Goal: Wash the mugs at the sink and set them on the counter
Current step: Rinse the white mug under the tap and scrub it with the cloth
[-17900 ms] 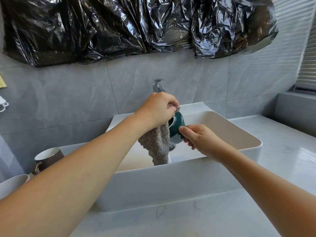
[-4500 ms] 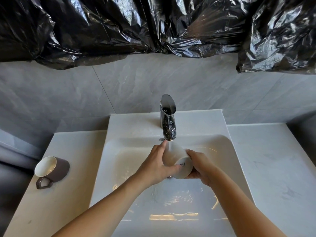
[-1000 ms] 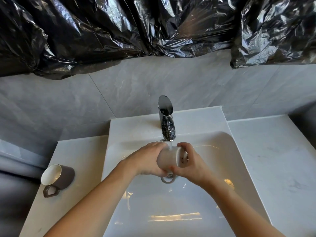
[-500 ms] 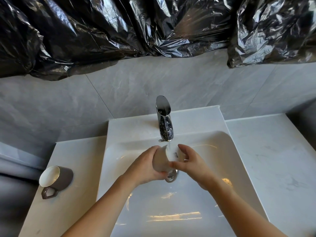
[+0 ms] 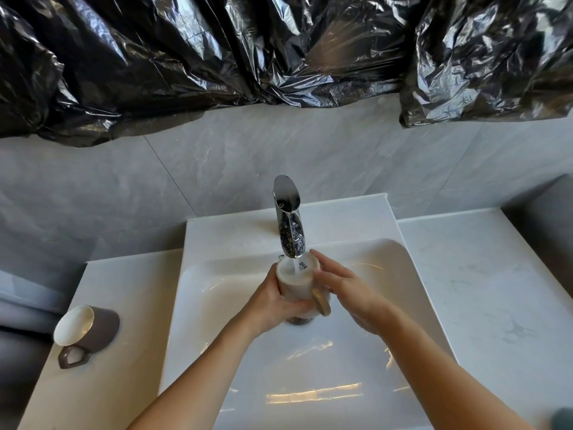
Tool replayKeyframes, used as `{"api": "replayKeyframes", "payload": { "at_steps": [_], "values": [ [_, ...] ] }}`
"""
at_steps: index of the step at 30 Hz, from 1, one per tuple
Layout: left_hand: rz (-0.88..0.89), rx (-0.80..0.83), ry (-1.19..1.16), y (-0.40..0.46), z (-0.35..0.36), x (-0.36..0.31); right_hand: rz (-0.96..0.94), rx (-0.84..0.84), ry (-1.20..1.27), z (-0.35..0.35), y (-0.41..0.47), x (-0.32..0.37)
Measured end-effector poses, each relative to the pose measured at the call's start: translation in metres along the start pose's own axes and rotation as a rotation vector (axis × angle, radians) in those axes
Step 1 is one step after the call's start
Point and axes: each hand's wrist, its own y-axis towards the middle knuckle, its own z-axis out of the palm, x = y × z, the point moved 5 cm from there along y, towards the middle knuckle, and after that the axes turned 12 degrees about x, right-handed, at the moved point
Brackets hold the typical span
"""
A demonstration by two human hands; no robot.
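Observation:
A white mug (image 5: 297, 280) is held upside down over the white sink (image 5: 403, 305), its base up under the running chrome tap (image 5: 290, 221). Water falls on the base. My left hand (image 5: 273, 302) grips the mug's body from the left. My right hand (image 5: 344, 290) touches the mug's right side with fingers stretched out; the mug's handle (image 5: 321, 301) shows between both hands. A brown mug (image 5: 85, 328) with a white inside lies on its side on the left counter (image 5: 124, 305).
A grey marble counter (image 5: 483, 290) extends right of the sink. Black plastic sheeting (image 5: 248, 48) hangs across the tiled wall above. A dark greenish object (image 5: 562, 418) shows at the bottom right corner.
The white mug has been turned from lying sideways to base-up under the stream. My right hand's fingers have straightened along its side. The view shifted slightly.

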Motion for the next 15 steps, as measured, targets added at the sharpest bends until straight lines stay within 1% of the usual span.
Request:
{"api": "replayKeyframes", "payload": {
  "at_steps": [2, 3, 4, 7, 8, 12, 15],
  "values": [
    [0.016, -0.009, -0.04, 0.004, 0.005, -0.001, 0.023, 0.031, 0.008, -0.003, 0.001, -0.002],
    [0.021, -0.021, -0.054, 0.005, 0.006, -0.002, 0.02, 0.018, 0.001, -0.004, -0.001, -0.001],
    [0.033, -0.033, -0.065, 0.005, 0.007, -0.005, 0.011, -0.034, -0.032, -0.007, -0.003, 0.0],
    [0.058, -0.066, -0.072, 0.007, 0.003, -0.008, -0.036, -0.272, -0.168, -0.016, -0.015, 0.004],
    [0.06, -0.079, -0.07, 0.009, 0.001, -0.008, -0.049, -0.283, -0.219, -0.018, -0.017, 0.002],
    [0.008, -0.104, -0.059, 0.011, -0.006, -0.005, 0.009, -0.102, -0.414, -0.01, -0.015, -0.009],
    [-0.023, -0.107, -0.025, 0.009, -0.007, 0.001, 0.099, -0.003, -0.439, -0.007, -0.012, -0.015]
  ]
}}
